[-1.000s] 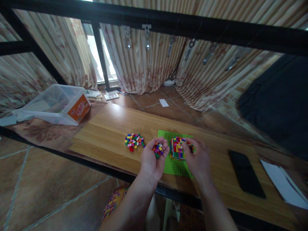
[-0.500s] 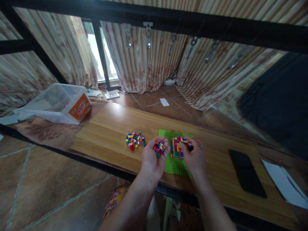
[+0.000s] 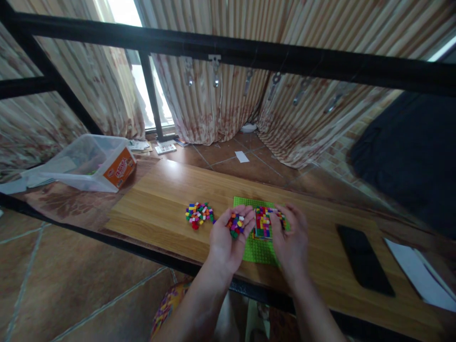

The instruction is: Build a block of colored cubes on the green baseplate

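My left hand (image 3: pixel 226 240) is cupped palm up and holds a small heap of colourful toy bricks (image 3: pixel 235 225). Just to its right, on a green studded baseplate (image 3: pixel 257 251), stands a block built of many coloured bricks (image 3: pixel 262 221). Over the right side of that block is my right hand (image 3: pixel 292 235), thumb and fingers apart; no brick shows between them. The hand hides part of the block, and whether its fingertips touch it I cannot tell. Left of my hands, a loose pile of bricks (image 3: pixel 198 213) lies on the wooden board.
A clear plastic box (image 3: pixel 85 164) with an orange label stands at the far left. To the right lie a black phone-like slab (image 3: pixel 364 259) and white paper (image 3: pixel 420 273). A dark metal rail (image 3: pixel 228 45) with hanging clips crosses above the table.
My right hand's thumb and fingers have spread and eased back from the brick block, showing more of its top. My left hand still holds its bricks. The camera view has tilted slightly upward.
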### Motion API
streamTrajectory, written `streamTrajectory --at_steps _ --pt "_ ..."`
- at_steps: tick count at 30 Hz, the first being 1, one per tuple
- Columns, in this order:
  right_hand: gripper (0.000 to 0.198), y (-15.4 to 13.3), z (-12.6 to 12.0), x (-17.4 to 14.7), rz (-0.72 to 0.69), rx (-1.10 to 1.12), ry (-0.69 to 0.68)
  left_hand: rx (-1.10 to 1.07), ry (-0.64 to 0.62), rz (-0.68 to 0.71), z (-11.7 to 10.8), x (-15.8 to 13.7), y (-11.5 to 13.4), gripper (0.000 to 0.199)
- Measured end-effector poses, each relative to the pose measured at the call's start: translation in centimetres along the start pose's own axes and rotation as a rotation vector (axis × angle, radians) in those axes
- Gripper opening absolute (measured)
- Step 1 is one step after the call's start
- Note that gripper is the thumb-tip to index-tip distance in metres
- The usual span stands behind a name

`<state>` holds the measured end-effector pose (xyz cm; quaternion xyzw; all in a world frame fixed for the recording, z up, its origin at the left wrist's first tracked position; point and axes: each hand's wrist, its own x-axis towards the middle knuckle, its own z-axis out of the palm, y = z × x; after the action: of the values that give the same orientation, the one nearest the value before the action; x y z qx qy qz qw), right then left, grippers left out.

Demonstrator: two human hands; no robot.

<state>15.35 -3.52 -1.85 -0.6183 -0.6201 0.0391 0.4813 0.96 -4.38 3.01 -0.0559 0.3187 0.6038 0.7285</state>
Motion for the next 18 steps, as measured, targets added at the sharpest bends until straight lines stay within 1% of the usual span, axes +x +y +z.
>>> streamTrajectory --at_steps 1,5,7,9,12,15,18 --pt "0.026 -0.7 -0.3 0.0 -0.044 0.036 -0.003 -0.002 -0.009 -0.006 0.0 0.0 0.0 0.024" --pt "0.021 -3.0 -1.0 0.0 -0.161 0.140 -0.184 -0.017 -0.067 -0.031 0.0 0.0 -0.2 0.026" --pt "0.023 -3.3 -1.0 -0.1 -0.198 0.136 -0.260 -0.019 -0.094 -0.037 0.0 0.0 -0.3 0.026" --pt "0.025 -3.2 -0.9 -0.2 -0.221 0.109 -0.303 -0.019 -0.108 -0.046 0.0 0.0 -0.4 0.026" --pt "0.024 -3.0 -0.7 -0.4 -0.218 0.101 -0.329 -0.006 -0.120 -0.063 0.2 -0.1 -0.5 0.026" --pt "0.020 -3.1 -0.6 -0.5 -0.185 0.130 -0.319 0.003 -0.124 -0.089 0.3 -0.2 -0.6 0.024" --pt "0.019 -2.9 -0.7 -0.2 -0.124 0.167 -0.285 0.007 -0.080 -0.097 0.3 -0.1 -0.6 0.023"
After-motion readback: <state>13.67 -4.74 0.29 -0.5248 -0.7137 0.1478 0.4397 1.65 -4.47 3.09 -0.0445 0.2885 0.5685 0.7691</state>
